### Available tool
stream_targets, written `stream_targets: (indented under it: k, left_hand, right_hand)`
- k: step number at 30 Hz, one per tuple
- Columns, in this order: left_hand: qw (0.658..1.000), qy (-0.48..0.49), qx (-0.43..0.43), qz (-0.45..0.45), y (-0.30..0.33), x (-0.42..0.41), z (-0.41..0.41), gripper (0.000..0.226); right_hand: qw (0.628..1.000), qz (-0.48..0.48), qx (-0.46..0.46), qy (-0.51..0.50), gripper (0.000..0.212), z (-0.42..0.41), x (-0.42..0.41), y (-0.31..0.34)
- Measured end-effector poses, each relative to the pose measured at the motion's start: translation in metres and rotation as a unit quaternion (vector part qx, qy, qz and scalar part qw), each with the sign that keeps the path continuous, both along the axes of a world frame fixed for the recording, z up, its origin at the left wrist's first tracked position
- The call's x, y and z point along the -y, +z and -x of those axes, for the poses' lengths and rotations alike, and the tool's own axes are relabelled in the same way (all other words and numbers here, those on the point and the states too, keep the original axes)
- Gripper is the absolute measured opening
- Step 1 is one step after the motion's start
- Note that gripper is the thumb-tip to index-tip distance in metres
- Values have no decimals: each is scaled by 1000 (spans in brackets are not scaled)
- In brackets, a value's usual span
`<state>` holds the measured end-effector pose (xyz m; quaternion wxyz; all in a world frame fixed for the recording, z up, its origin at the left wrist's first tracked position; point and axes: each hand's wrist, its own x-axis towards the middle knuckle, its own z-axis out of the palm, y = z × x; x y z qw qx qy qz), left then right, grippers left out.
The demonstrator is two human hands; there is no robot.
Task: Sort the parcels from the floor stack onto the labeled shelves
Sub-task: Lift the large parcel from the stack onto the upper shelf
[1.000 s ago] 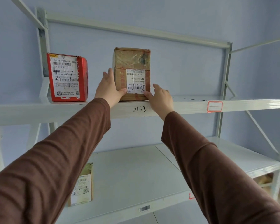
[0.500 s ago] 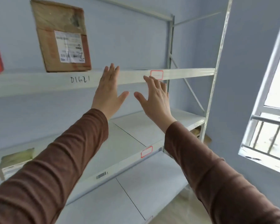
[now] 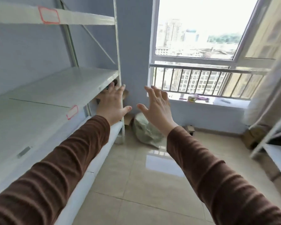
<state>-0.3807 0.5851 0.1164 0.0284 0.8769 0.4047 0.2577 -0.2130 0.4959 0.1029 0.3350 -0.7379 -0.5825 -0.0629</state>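
Observation:
Both my hands are stretched out in front of me, fingers spread, holding nothing. My left hand (image 3: 113, 103) hovers by the right end post of the white shelf rack (image 3: 63, 85). My right hand (image 3: 157, 106) is in the air a little to its right, over the floor. A pale green sack-like parcel (image 3: 144, 132) lies on the tiled floor in the corner beyond my hands, with small brown cartons (image 3: 128, 121) beside it against the wall. The shelf edges carry red-bordered labels (image 3: 72, 112). The parcels placed on the upper shelf are out of view.
A window with a railing (image 3: 201, 78) fills the far wall; small items sit on its sill (image 3: 193, 98). A second rack (image 3: 276, 143) stands at the right with a brown box (image 3: 253, 135) beside it. Glossy tiled floor (image 3: 144, 176) lies open between the racks.
My hands let go of the brown parcel on the upper shelf and drew back open. My view swung right and down, from the shelves toward the window corner and floor.

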Motion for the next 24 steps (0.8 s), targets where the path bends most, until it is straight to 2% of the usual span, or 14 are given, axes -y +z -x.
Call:
stream_targets:
  k: [6,12,24]
  left_hand:
    - [992,-111,-55,27,-44,75,-83,92]
    - [967,-223,-121,35,-75,179,-173,89]
    - [884,-428,-187,18,-125,495,-302,88]
  right_hand:
    - [989,61,-24,-130,74,-53,121,-47]
    - [962,90,-43,-255,72,-100,254,-74]
    - [874,157,-57,-455,73,-151,580,-118]
